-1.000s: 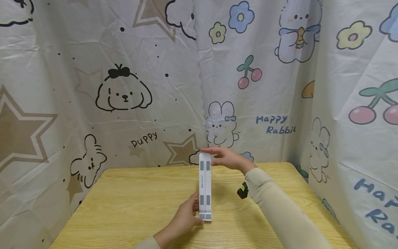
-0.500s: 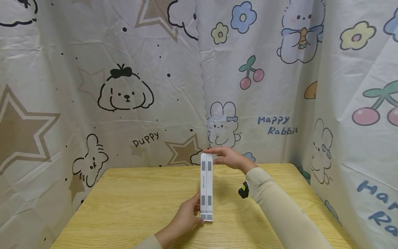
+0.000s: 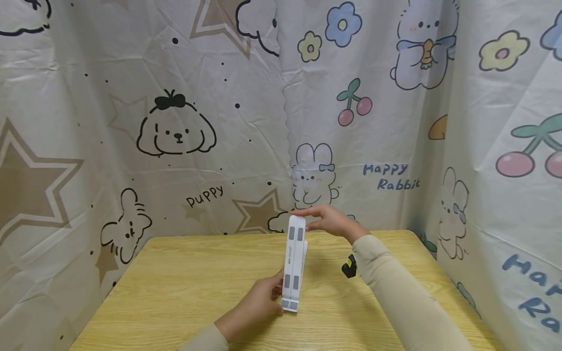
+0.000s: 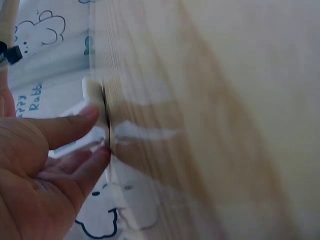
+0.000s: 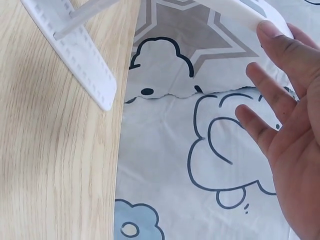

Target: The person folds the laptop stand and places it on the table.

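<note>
A white folding laptop stand (image 3: 291, 263) with grey pads stands on the table, leaning slightly right at its top. My left hand (image 3: 259, 297) pinches its near lower end; in the left wrist view the thumb and fingers of the left hand (image 4: 55, 165) grip a white end at the tabletop. Up at the top end, my right hand (image 3: 331, 222) grips the stand between thumb and fingers. The right wrist view shows a perforated leg (image 5: 82, 65) and a thin strut spread apart from the upper arm (image 5: 240, 12), with two fingers of the right hand (image 5: 300, 115) extended free.
A small black object with a yellow-green mark (image 3: 349, 266) is beside the right sleeve, partly hidden by it. The wooden table (image 3: 189, 273) ends at a printed curtain (image 3: 246, 146) behind and on both sides.
The stand's top has tilted right, and a leg now shows opened out behind its right side. My right hand has moved slightly right with it, while the left hand stays at the lower end.
</note>
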`<state>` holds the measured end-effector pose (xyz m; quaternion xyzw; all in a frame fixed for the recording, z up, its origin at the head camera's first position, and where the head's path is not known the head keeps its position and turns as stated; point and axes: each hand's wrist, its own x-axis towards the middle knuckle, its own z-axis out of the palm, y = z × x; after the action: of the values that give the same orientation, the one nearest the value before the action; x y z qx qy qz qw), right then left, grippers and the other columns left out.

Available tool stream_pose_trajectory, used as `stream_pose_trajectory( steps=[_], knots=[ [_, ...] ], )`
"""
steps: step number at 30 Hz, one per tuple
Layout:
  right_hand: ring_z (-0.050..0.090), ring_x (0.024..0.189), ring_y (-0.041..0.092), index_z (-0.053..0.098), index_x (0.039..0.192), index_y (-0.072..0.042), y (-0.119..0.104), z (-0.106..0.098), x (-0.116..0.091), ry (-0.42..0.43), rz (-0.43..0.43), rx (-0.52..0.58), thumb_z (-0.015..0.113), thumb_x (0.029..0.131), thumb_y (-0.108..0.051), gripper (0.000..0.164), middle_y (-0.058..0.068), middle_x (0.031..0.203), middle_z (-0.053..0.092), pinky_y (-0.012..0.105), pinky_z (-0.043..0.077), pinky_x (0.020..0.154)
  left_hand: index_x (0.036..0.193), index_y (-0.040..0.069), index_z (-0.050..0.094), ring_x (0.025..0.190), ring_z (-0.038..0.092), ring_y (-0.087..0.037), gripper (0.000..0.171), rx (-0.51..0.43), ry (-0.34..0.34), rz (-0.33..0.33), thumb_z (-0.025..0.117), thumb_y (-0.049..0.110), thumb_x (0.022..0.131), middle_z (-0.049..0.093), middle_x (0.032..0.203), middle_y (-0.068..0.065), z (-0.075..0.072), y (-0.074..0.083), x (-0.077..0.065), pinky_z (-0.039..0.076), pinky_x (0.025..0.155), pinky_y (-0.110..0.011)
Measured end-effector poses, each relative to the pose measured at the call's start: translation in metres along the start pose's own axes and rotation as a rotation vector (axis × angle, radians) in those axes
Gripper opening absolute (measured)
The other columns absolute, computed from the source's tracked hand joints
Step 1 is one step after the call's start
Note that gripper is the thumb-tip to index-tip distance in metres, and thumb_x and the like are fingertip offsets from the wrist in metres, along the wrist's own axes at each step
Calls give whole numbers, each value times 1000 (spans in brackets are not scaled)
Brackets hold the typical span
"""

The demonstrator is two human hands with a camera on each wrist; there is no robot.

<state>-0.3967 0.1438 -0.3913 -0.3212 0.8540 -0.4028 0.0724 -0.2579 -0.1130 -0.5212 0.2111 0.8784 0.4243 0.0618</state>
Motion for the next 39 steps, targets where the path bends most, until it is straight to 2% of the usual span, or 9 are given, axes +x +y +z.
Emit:
stream_pose_trajectory(
  steps=[4, 10, 16, 18, 21, 24, 29, 33, 39],
  knots=[
    [55, 135, 30, 66, 139, -26, 3, -2, -4, 13, -3, 9, 77, 91, -13, 51, 0, 145, 61, 51, 51, 107, 159, 5, 34, 111, 66, -17, 107, 14, -50, 31, 86, -12, 66, 67, 131, -6, -7, -4, 3, 56, 98, -33],
    [55, 135, 31, 70, 133, -33, 5, -3, -10, 47, 11, 7, 80, 89, -15, 49, -3, 141, 64, 53, 49, 108, 160, 11, 35, 113, 66, -15, 109, 60, -108, 104, 84, -12, 66, 68, 130, -2, -16, -10, 9, 53, 103, -35],
    [57, 132, 31, 71, 131, -31, 4, -5, -14, 69, 5, -38, 82, 87, -16, 48, 0, 138, 66, 52, 50, 107, 160, 11, 36, 120, 64, -15, 106, 146, -148, 148, 84, -9, 68, 66, 137, -5, -26, -12, 12, 50, 108, -34],
    [57, 133, 30, 71, 131, -31, 3, -7, -14, 66, 4, -57, 82, 87, -17, 47, 0, 140, 65, 53, 48, 109, 159, 9, 35, 118, 65, -17, 105, 156, -152, 157, 84, -9, 68, 66, 137, -8, -27, -11, 12, 52, 105, -33],
    [53, 137, 33, 69, 133, -32, 1, -10, -13, 44, 1, -86, 81, 88, -20, 48, 0, 143, 63, 57, 43, 112, 160, 7, 34, 115, 67, -21, 106, 107, -160, 150, 86, -9, 69, 66, 136, -11, -26, -10, 11, 55, 101, -33],
    [48, 141, 34, 67, 135, -35, -1, -14, -10, 1, 12, -98, 80, 89, -21, 50, -1, 147, 60, 60, 38, 116, 160, 6, 33, 111, 69, -23, 109, 57, -139, 137, 91, -3, 67, 67, 133, -11, -20, -10, 11, 57, 98, -33],
    [49, 141, 32, 64, 139, -36, -5, -21, -9, -70, 26, -87, 78, 91, -17, 53, 0, 150, 56, 55, 41, 115, 158, 11, 38, 106, 70, -19, 110, 49, -100, 83, 96, 6, 65, 69, 127, -7, -9, -1, 13, 58, 91, -28],
    [51, 139, 30, 63, 141, -33, -3, -24, -10, -88, 25, -71, 78, 91, -17, 55, 1, 149, 57, 54, 43, 114, 157, 8, 39, 103, 67, -12, 112, 113, -71, 22, 97, 12, 62, 68, 127, -8, -2, 8, 14, 57, 86, -25],
    [54, 135, 35, 67, 137, -31, -1, -28, -13, -62, 36, -73, 81, 87, -18, 54, 3, 146, 60, 57, 42, 113, 156, 0, 36, 103, 62, -11, 115, 238, -30, -6, 99, 15, 62, 66, 131, -12, 3, 16, 13, 56, 89, -31]
  ],
)
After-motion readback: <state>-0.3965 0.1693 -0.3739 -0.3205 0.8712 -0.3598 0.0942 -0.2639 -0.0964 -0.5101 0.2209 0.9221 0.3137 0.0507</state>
